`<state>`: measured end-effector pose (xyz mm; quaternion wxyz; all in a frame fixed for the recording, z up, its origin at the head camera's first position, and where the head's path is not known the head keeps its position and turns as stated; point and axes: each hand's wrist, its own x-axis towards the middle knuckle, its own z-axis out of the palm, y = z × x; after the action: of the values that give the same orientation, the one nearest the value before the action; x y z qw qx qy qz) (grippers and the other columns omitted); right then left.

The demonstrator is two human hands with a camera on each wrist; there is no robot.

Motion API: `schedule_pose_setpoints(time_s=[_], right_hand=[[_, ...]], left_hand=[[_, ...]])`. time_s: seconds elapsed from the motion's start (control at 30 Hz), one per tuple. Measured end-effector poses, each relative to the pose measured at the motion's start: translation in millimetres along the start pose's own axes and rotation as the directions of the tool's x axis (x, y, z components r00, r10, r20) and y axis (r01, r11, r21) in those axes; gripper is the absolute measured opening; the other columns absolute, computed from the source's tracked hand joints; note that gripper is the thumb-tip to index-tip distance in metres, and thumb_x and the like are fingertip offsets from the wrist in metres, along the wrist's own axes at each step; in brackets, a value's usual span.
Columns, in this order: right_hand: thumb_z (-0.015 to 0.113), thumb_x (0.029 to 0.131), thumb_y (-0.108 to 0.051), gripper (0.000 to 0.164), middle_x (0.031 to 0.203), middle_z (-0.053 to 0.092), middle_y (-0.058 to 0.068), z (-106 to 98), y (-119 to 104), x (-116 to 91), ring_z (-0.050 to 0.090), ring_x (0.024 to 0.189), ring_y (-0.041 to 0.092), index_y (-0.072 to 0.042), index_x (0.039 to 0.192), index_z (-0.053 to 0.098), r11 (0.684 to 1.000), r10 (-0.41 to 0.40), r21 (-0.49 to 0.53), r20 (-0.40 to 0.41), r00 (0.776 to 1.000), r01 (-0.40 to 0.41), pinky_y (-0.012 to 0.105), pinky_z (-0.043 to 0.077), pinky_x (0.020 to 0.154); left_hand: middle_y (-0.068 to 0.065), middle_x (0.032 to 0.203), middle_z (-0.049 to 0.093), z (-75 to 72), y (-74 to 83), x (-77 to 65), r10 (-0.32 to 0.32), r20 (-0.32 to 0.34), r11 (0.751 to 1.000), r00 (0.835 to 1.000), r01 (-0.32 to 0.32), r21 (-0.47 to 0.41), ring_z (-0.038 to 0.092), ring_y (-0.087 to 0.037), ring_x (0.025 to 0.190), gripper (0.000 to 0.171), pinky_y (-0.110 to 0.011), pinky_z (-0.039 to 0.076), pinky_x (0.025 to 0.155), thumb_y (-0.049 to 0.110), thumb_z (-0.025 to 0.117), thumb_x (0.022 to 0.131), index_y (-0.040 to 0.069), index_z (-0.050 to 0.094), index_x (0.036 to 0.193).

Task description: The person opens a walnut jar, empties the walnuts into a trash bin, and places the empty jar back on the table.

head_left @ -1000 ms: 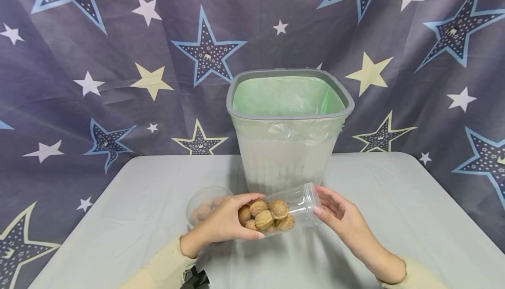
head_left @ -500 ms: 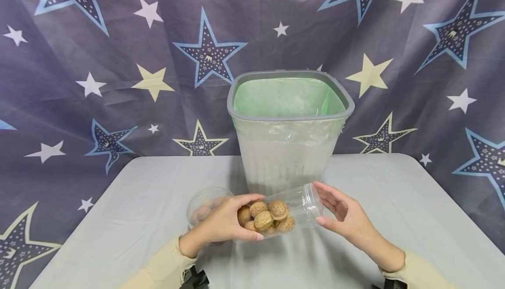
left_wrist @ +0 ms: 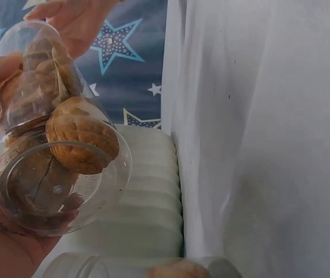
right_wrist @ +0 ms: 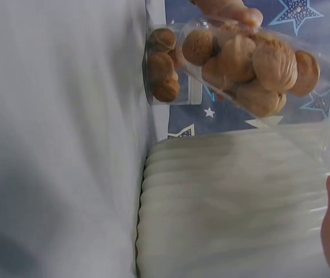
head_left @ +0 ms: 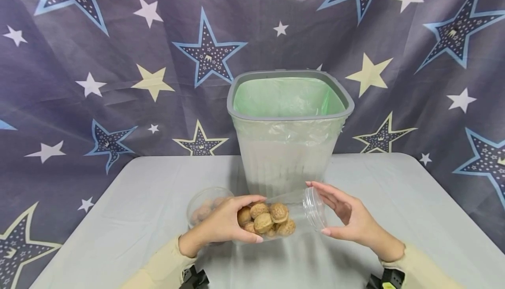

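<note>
A clear plastic jar [head_left: 295, 199] lies tilted on its side above the table, with several walnuts [head_left: 263, 222] gathered toward its base. My left hand [head_left: 222, 221] grips the jar round its base end, thumb on the near side. At the other end, my right hand [head_left: 351, 219] spans the clear lid [head_left: 315, 210], fingertips at the upper edge and thumb at the lower. Whether the lid is loose from the jar I cannot tell. Behind my left hand stands a second clear jar [head_left: 193, 201], upright, with walnuts [right_wrist: 162, 68] inside; the hand hides part of it.
A white bin [head_left: 284, 162] with a grey rim and a pale green liner stands just beyond the held jar. The table [head_left: 146, 201] has a light cloth. A dark star-patterned curtain [head_left: 118, 52] hangs behind it.
My right hand has opened wider and shifted slightly, its thumb and fingertips now at the lid's opposite edges. The lid end has shifted slightly right. My left hand stays nearly still.
</note>
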<state>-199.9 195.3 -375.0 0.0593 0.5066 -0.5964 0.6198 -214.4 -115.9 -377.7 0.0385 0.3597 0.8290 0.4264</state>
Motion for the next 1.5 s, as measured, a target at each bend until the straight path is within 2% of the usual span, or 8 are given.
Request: schedule_pose_setpoints(time_s=[0.27,0.67,0.8,0.97,1.07,1.2,1.37,1.5], right_hand=[[0.067,0.059,0.024,0.087,0.146,0.031,0.028,-6,2,1,0.027,0.139,0.029,0.025,0.134,0.023,0.996,-0.094,0.012,0.104,0.990,0.093,0.029,0.022,0.113],[0.070,0.063,0.017,0.091,0.150,0.021,0.028,-12,-2,2,0.018,0.142,0.027,0.025,0.136,0.016,0.996,-0.077,-0.033,0.203,0.976,0.085,0.028,0.019,0.114],[0.067,0.074,0.009,0.085,0.151,0.020,0.026,-8,-5,4,0.018,0.142,0.025,0.022,0.139,0.012,1.000,-0.021,0.001,0.146,0.989,0.021,0.027,0.021,0.113],[0.060,0.083,0.006,0.069,0.150,0.032,0.014,7,-11,2,0.027,0.139,0.016,0.015,0.141,0.022,0.991,0.128,-0.021,-0.063,0.990,-0.129,0.022,0.027,0.109],[0.057,0.084,0.010,0.060,0.144,0.042,0.006,18,-16,4,0.037,0.133,0.010,0.014,0.138,0.030,0.975,0.205,-0.039,-0.215,0.955,-0.218,0.019,0.032,0.105],[0.054,0.086,0.010,0.052,0.135,0.050,0.000,31,-22,6,0.046,0.124,0.006,0.014,0.135,0.035,0.937,0.313,-0.027,-0.378,0.871,-0.348,0.016,0.038,0.099],[0.055,0.089,0.003,0.050,0.128,0.052,0.000,39,-25,6,0.049,0.116,0.005,0.012,0.134,0.038,0.870,0.455,0.057,-0.474,0.754,-0.489,0.017,0.044,0.091],[0.057,0.089,0.001,0.049,0.126,0.051,0.003,43,-24,6,0.051,0.113,0.002,0.012,0.133,0.039,0.832,0.520,0.114,-0.503,0.690,-0.544,0.017,0.045,0.089]], left_hand=[[0.003,0.114,0.065,-0.2,0.3,-1.1,0.028,0.015,0.999,0.999,-0.029,0.038,0.060,-0.008,0.099,0.079,-0.029,0.048,0.090,0.032,0.087,0.062,0.011,0.054,0.131],[0.004,0.112,0.065,-0.2,0.3,-0.3,0.014,0.022,0.999,1.000,-0.014,0.030,0.060,-0.008,0.098,0.078,-0.028,0.048,0.089,0.033,0.087,0.063,0.015,0.055,0.131],[0.006,0.111,0.065,0.2,-0.3,0.3,-0.004,0.007,1.000,1.000,0.004,0.021,0.060,-0.008,0.097,0.077,-0.028,0.048,0.089,0.033,0.086,0.063,0.017,0.054,0.131],[0.005,0.111,0.065,1.5,-0.4,0.8,-0.023,-0.010,1.000,1.000,0.023,0.019,0.060,-0.009,0.097,0.077,-0.028,0.048,0.088,0.033,0.086,0.064,0.015,0.054,0.131],[0.005,0.112,0.065,2.0,-0.1,0.9,-0.036,-0.027,0.999,0.999,0.037,0.024,0.060,-0.009,0.098,0.076,-0.028,0.048,0.088,0.035,0.086,0.064,0.017,0.055,0.131],[0.006,0.113,0.064,2.2,1.0,0.7,-0.045,-0.047,0.998,0.998,0.047,0.042,0.060,-0.008,0.099,0.075,-0.029,0.048,0.088,0.036,0.086,0.064,0.021,0.055,0.130],[0.007,0.113,0.064,2.6,1.4,0.4,-0.042,-0.061,0.997,0.997,0.046,0.063,0.059,-0.008,0.098,0.075,-0.029,0.048,0.087,0.037,0.086,0.063,0.022,0.055,0.130],[0.006,0.113,0.064,2.9,1.5,-0.1,-0.043,-0.067,0.997,0.997,0.047,0.065,0.060,-0.008,0.098,0.075,-0.029,0.048,0.087,0.036,0.086,0.063,0.021,0.055,0.130]])
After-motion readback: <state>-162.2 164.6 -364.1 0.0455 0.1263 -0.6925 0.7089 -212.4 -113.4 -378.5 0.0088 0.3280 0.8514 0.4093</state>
